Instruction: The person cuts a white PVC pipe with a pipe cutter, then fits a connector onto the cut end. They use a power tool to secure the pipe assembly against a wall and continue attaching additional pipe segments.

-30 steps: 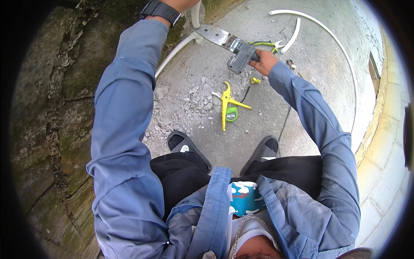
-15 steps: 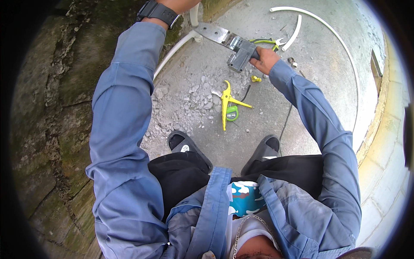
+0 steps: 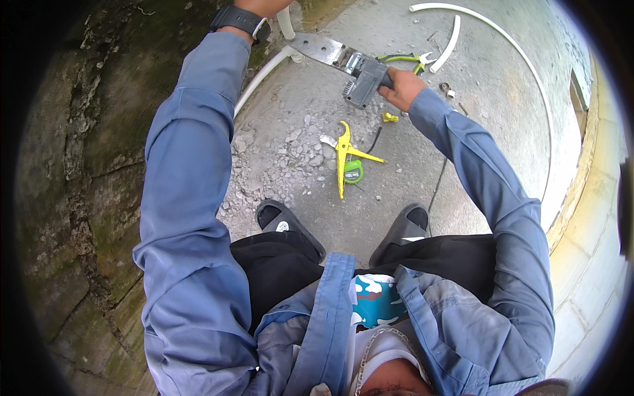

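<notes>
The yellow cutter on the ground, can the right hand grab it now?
Probably not right away. The right hand is wrapped around the grey tool's handle. The yellow cutter lies uncovered on the concrete floor, nearer the person's feet.

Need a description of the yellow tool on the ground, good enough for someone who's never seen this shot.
Start at the two dark sandals at the edge of the grey concrete floor. Just beyond them, among pale rubble chips, lies the yellow cutter with its handles splayed, a green tape measure against it. It is the only all-yellow tool, lying apart from the grey tool in the right hand.
</notes>
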`<action>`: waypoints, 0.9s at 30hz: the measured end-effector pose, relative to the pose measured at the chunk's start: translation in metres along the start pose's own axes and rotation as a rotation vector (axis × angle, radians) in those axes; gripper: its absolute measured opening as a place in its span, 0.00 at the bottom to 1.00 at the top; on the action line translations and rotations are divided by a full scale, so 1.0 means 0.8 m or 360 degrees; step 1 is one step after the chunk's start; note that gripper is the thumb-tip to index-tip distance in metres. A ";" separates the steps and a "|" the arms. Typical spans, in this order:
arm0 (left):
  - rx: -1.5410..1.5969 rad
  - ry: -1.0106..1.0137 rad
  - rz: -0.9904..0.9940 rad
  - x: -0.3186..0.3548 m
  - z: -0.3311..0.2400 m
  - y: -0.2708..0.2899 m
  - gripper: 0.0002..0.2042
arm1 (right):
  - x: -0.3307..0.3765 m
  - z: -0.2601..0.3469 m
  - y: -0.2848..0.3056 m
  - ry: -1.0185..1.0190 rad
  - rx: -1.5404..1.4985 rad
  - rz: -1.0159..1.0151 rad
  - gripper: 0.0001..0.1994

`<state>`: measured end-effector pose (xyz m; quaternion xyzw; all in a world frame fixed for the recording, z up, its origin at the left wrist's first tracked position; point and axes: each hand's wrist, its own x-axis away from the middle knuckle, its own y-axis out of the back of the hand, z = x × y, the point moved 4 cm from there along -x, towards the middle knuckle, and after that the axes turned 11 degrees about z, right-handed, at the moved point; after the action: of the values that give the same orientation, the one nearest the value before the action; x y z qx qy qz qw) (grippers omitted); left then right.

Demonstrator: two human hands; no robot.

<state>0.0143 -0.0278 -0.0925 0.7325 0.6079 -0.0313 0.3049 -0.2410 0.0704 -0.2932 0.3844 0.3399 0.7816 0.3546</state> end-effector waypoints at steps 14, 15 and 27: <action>-0.0177 -0.0014 -0.0067 0.001 -0.013 -0.017 0.10 | 0.001 0.007 0.011 -0.0113 0.0079 0.0156 0.18; -0.0178 0.0002 -0.0057 0.001 -0.010 -0.019 0.10 | 0.001 0.007 0.010 -0.0100 0.0088 0.0159 0.18; -0.0196 0.0050 -0.0117 0.005 -0.008 -0.011 0.11 | -0.004 -0.001 0.005 -0.0120 0.0012 0.0178 0.18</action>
<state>0.0052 -0.0208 -0.0926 0.6899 0.6399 0.0064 0.3386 -0.2417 0.0654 -0.2914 0.4333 0.3073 0.7839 0.3215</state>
